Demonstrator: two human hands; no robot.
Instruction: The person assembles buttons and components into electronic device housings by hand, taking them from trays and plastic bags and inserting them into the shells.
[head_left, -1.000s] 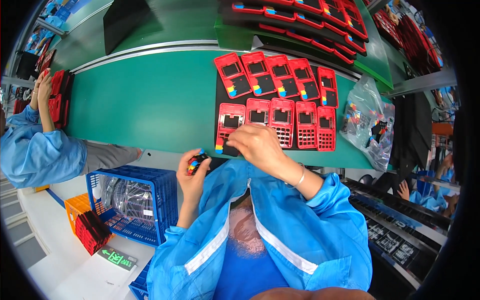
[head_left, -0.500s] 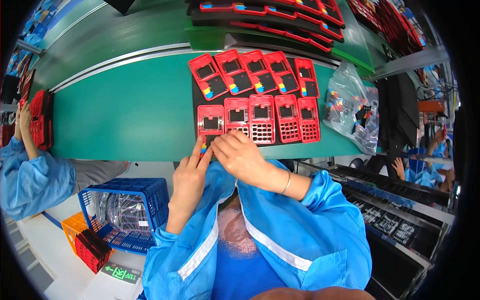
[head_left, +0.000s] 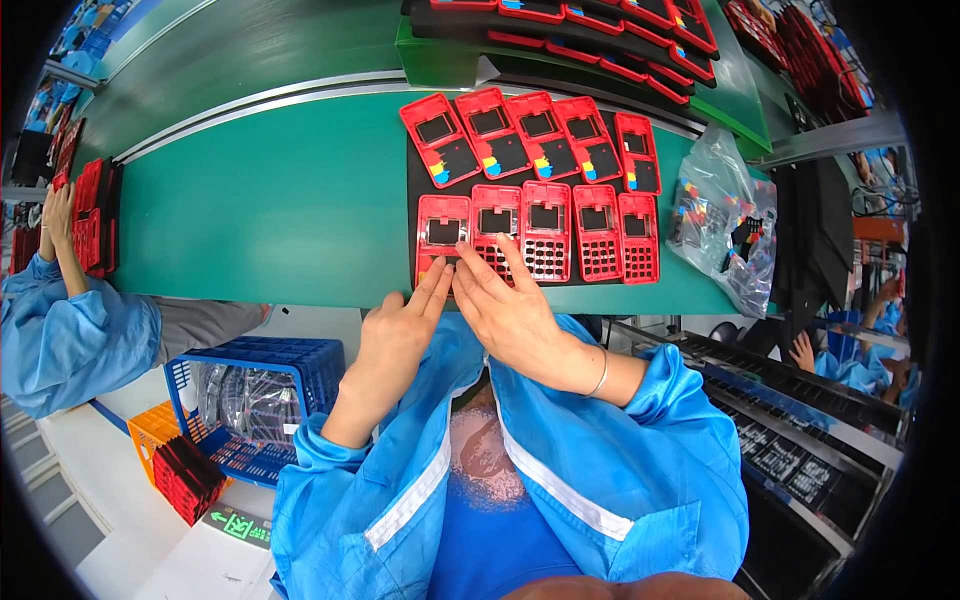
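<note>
From the head camera, a long green workbench (head_left: 270,210) curved across the frame, with a pale metal rail along its far side. On it lay a black mat (head_left: 412,190) carrying two rows of red keypad housings (head_left: 560,190). The left hand (head_left: 395,335) lay flat with fingers extended, its fingertips (head_left: 437,275) pressing on the leftmost housing of the near row (head_left: 441,232) at the bench's front edge; it gripped nothing. The right hand (head_left: 510,305) was likewise open and flat, fingers spread over the lower edge of the same housing and its neighbour. A clear plastic bag of small parts (head_left: 725,225) sat to the right of the mat. Farther back, black trays of red housings (head_left: 600,35) were stacked. Left of the bench, another person's blue sleeve (head_left: 70,330) rested beside a stack of red parts (head_left: 95,215). Below, a blue crate (head_left: 250,400) stood on the floor.
</note>
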